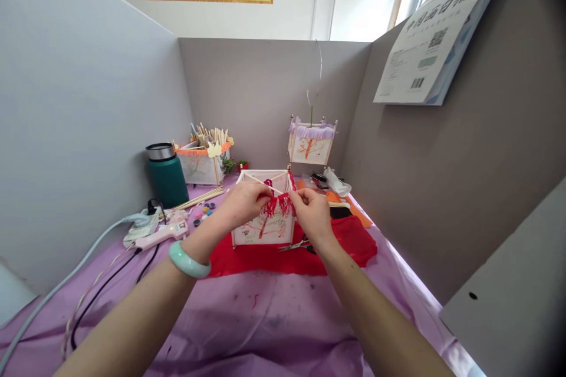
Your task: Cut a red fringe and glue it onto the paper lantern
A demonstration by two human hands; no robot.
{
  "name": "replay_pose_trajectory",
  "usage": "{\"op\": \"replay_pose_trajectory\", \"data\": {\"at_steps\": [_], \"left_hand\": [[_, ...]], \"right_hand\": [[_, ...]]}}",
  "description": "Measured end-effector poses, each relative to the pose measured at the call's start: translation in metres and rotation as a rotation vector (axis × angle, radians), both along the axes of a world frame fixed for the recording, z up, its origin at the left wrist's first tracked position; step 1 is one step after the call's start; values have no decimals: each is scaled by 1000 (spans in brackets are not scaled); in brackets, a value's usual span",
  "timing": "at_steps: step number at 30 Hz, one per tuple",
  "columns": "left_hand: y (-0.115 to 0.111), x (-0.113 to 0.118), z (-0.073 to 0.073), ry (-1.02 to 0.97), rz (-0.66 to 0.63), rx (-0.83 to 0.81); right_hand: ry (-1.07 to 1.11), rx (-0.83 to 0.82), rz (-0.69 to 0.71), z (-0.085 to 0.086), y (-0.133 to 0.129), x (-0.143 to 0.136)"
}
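A white box-shaped lantern (252, 231) with a painted red tree stands upright on red cloth (260, 262). Red fringe (279, 205) hangs along its top front edge, between my two hands. My left hand (247, 203) pinches the fringe's left end at the rim, fingers closed. At the front right corner, my right hand (310, 209) pinches the other end with thumb and forefinger. More red fringe runs up the lantern's right top edge. Scissors (295, 246) lie on the cloth by the lantern's base, partly behind my right hand.
On the left are a teal bottle (167, 177), a pink glue gun (161, 235), a power strip (141, 227) with cables, and a box of sticks (198, 168). A purple-fringed lantern (311, 147) hangs behind. Plastic wrapping (336, 182) lies back right. Partitions enclose the purple-covered table (265, 318).
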State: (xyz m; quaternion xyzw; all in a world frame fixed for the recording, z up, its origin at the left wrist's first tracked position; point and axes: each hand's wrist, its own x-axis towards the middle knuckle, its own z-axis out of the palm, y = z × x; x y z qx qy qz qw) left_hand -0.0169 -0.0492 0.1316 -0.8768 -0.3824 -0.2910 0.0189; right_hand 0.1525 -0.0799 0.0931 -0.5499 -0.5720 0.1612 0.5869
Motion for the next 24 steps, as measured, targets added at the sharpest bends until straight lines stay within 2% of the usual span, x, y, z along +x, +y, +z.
{"op": "replay_pose_trajectory", "data": {"at_steps": [4, 11, 14, 17, 24], "left_hand": [[3, 1, 0, -58, 7, -33], [7, 1, -8, -89, -183, 105], [10, -1, -13, -69, -227, 92], [13, -2, -15, -49, -238, 65], [10, -1, -12, -44, -228, 18]], "right_hand": [[-81, -24, -63, 1, 1, -1], [-184, 10, -106, 3, -3, -2], [-203, 7, -108, 3, -4, -2], [-261, -11, -119, 5, -5, -1], [-500, -77, -265, 0, -10, 11]]}}
